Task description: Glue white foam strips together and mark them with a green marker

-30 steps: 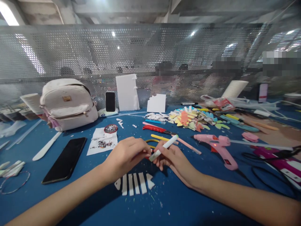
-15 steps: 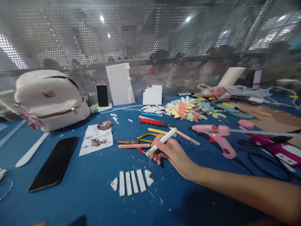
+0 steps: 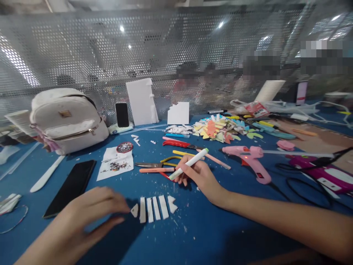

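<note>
My right hand is closed around a white marker with green ends, held tilted above the blue table. Low on the left, my left hand has its thumb and fingers apart, with nothing between them. Its fingertips come close to a small white triangular piece; whether they touch it I cannot tell. Right of that piece lie several white strips in a row, then a notched white piece. Just behind my right hand are scissors, an orange marker and a yellow marker.
A pink glue gun lies at right, with its cord and a magenta device. Paper cutouts are heaped at the back. On the left are a black phone, a white knife, a backpack and glitter paper.
My left hand has come in from the bottom left edge to beside the white triangular piece. My right hand keeps the marker in nearly the same place. The view has shifted slightly.
</note>
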`<act>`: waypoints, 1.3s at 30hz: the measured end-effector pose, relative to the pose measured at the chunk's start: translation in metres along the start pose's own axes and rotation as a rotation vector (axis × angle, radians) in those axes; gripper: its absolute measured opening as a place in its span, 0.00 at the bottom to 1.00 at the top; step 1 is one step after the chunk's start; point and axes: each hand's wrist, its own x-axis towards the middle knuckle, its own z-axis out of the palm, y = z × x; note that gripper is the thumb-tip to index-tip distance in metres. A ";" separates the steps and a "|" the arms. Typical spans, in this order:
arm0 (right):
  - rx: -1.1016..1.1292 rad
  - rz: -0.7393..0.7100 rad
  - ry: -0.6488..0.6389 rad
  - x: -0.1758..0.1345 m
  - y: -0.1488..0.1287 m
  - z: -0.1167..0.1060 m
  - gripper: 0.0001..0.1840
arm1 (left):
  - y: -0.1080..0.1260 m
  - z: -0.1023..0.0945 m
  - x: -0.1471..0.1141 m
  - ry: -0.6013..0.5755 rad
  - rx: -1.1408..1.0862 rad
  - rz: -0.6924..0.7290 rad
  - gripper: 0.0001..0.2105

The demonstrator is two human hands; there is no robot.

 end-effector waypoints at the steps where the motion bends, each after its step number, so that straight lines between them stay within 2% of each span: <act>1: -0.011 -0.018 0.011 0.000 -0.001 -0.001 0.18 | 0.006 0.004 0.026 -0.062 -0.035 -0.007 0.05; 3: -0.020 -0.039 0.034 0.000 -0.001 -0.004 0.18 | 0.012 0.018 0.068 -0.095 -0.052 0.001 0.06; 5: -0.023 -0.049 0.048 0.001 0.000 -0.006 0.18 | 0.008 0.037 0.094 -0.125 -0.045 -0.021 0.04; 8: -0.030 -0.059 0.063 0.001 0.001 -0.008 0.18 | -0.002 0.062 0.113 -0.168 -0.026 -0.030 0.05; 11: -0.031 -0.061 0.071 0.001 0.003 -0.008 0.18 | -0.007 0.073 0.120 -0.207 -0.017 -0.019 0.02; 14: -0.027 -0.061 0.071 0.001 0.005 -0.008 0.19 | -0.007 0.074 0.121 -0.230 -0.031 -0.002 0.05; 21: -0.021 -0.072 0.077 0.002 0.007 -0.008 0.19 | -0.001 0.071 0.116 -0.245 -0.131 0.043 0.04; 34: -0.027 -0.071 0.078 0.002 0.009 -0.008 0.19 | 0.002 0.078 0.115 -0.238 -0.144 0.004 0.03; 37: -0.034 -0.069 0.076 0.002 0.008 -0.009 0.19 | 0.004 0.069 0.114 -0.224 -0.105 -0.010 0.04; 39: -0.035 -0.068 0.072 0.003 0.009 -0.009 0.19 | 0.005 0.052 0.107 -0.198 -0.081 -0.042 0.05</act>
